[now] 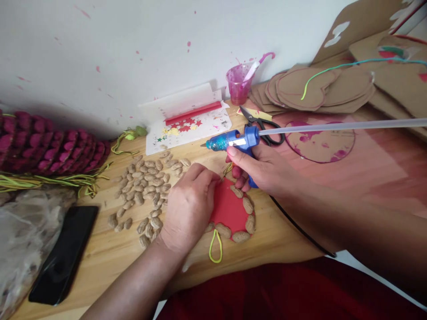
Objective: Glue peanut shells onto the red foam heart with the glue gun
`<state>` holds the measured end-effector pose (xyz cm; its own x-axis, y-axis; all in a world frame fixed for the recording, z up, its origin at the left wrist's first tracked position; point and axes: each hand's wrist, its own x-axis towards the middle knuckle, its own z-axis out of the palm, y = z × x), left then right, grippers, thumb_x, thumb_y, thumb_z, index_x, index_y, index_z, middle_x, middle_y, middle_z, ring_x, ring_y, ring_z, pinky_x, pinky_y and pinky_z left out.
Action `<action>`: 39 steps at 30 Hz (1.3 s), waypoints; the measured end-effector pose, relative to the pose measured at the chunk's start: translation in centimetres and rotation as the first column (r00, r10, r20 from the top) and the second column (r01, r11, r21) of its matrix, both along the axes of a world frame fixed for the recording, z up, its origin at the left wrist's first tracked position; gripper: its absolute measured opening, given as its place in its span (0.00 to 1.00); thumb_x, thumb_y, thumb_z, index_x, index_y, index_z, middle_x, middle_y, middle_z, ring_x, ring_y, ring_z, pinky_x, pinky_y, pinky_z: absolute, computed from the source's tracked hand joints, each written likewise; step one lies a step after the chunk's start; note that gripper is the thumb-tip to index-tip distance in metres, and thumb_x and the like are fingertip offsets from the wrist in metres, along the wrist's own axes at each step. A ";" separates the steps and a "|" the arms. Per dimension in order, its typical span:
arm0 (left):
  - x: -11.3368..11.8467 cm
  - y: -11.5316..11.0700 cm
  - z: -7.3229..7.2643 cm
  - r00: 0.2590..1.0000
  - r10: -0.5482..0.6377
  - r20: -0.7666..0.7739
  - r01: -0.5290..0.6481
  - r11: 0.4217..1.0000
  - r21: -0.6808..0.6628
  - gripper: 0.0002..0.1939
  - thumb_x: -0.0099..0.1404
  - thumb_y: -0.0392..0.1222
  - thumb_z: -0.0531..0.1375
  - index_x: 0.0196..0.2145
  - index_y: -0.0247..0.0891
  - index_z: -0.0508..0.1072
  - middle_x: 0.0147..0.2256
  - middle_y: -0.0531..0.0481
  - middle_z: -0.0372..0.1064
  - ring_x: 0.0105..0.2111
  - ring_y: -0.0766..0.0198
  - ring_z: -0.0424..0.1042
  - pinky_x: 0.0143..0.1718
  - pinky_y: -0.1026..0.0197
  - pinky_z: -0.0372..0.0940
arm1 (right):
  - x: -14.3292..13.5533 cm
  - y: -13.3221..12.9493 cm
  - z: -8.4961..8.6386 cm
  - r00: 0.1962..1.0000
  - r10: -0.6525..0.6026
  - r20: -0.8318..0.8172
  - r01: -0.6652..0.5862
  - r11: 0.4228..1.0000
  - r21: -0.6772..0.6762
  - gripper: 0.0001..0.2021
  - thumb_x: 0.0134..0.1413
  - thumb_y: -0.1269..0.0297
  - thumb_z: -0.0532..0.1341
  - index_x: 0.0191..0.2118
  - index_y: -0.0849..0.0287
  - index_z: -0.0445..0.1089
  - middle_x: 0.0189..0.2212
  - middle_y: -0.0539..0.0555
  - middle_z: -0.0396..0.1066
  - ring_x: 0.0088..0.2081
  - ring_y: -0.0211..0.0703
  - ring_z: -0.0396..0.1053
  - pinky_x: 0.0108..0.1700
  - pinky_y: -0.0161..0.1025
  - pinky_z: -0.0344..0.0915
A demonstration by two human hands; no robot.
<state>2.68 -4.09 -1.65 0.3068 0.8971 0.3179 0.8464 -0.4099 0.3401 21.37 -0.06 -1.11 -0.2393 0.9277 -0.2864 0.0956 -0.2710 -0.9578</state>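
Observation:
A blue glue gun (233, 141) with a long clear glue stick is gripped in my right hand (256, 166), its nozzle pointing left. Below it lies a red piece (228, 204) edged with peanuts along its right and lower sides, with a yellow-green loop (215, 249) at its bottom. My left hand (191, 200) is over the left side of this piece, fingers pinched together at its upper edge; what they hold is hidden. Loose peanuts (143, 182) are spread on the table to the left of my left hand.
Black scissors (263, 126), a pink-stained cup (238, 84) and a white sheet with red stars (218, 122) are near the wall. Cardboard shapes (300, 89) are stacked at the right. A black phone (65, 253), a plastic bag (30, 244) and magenta decorations (50, 146) lie left.

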 end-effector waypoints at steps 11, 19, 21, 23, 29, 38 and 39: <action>0.5 -0.3 0.0 1.000 -0.001 0.001 0.001 1.000 -0.029 0.08 0.70 0.30 0.57 0.36 0.37 0.76 0.37 0.49 0.73 0.34 0.63 0.73 0.35 0.62 0.67 | -0.3 0.0 0.6 0.999 -0.030 0.042 0.031 0.999 -0.018 0.20 0.61 0.42 0.64 0.35 0.57 0.69 0.23 0.49 0.70 0.21 0.38 0.72 0.19 0.32 0.69; 0.9 -0.5 0.0 0.997 0.015 -0.070 -0.022 0.995 -0.101 0.10 0.72 0.29 0.54 0.38 0.36 0.74 0.40 0.46 0.72 0.39 0.61 0.73 0.41 0.60 0.70 | -0.5 -0.1 1.1 0.995 -0.062 0.081 0.063 0.998 -0.014 0.16 0.64 0.48 0.64 0.36 0.57 0.69 0.23 0.50 0.70 0.21 0.39 0.72 0.21 0.32 0.69; 1.0 -0.4 -0.1 0.995 0.019 -0.099 -0.028 0.995 -0.091 0.10 0.72 0.30 0.53 0.38 0.36 0.73 0.40 0.45 0.71 0.38 0.62 0.72 0.40 0.60 0.70 | -0.7 -0.1 1.3 0.985 -0.103 0.137 0.109 0.994 -0.033 0.13 0.66 0.53 0.62 0.37 0.57 0.70 0.23 0.51 0.70 0.22 0.38 0.71 0.21 0.32 0.68; 0.9 -0.2 -0.3 0.992 0.021 -0.124 -0.030 0.996 -0.078 0.10 0.73 0.31 0.53 0.39 0.36 0.73 0.41 0.45 0.71 0.37 0.61 0.71 0.39 0.60 0.70 | -0.9 -0.2 1.6 0.980 -0.126 0.157 0.135 0.990 -0.048 0.11 0.67 0.56 0.61 0.37 0.57 0.70 0.23 0.53 0.71 0.21 0.38 0.71 0.22 0.33 0.69; 0.5 0.3 -0.4 0.993 -0.041 -0.113 0.028 0.993 -0.117 0.10 0.71 0.30 0.53 0.40 0.34 0.75 0.40 0.44 0.71 0.37 0.59 0.73 0.38 0.58 0.71 | -0.9 -0.6 2.1 0.983 -0.156 0.096 0.158 0.987 -0.012 0.13 0.59 0.50 0.68 0.32 0.53 0.73 0.25 0.55 0.71 0.21 0.38 0.71 0.24 0.37 0.68; -5.7 -1.8 6.9 0.970 0.205 0.128 -0.211 0.977 0.036 0.08 0.71 0.37 0.61 0.36 0.36 0.79 0.37 0.48 0.76 0.36 0.63 0.75 0.41 0.59 0.67 | -0.8 -0.5 2.4 0.987 -0.140 0.073 0.138 0.990 0.034 0.13 0.60 0.51 0.67 0.30 0.53 0.71 0.24 0.52 0.67 0.21 0.37 0.69 0.24 0.37 0.65; -7.2 -2.6 7.3 0.957 0.272 0.098 -0.276 0.961 0.032 0.08 0.70 0.39 0.62 0.33 0.36 0.79 0.33 0.49 0.76 0.34 0.63 0.74 0.39 0.59 0.67 | -0.8 -0.6 2.5 0.988 -0.137 0.066 0.134 0.990 0.047 0.13 0.60 0.51 0.67 0.30 0.53 0.71 0.24 0.52 0.67 0.22 0.37 0.69 0.25 0.37 0.65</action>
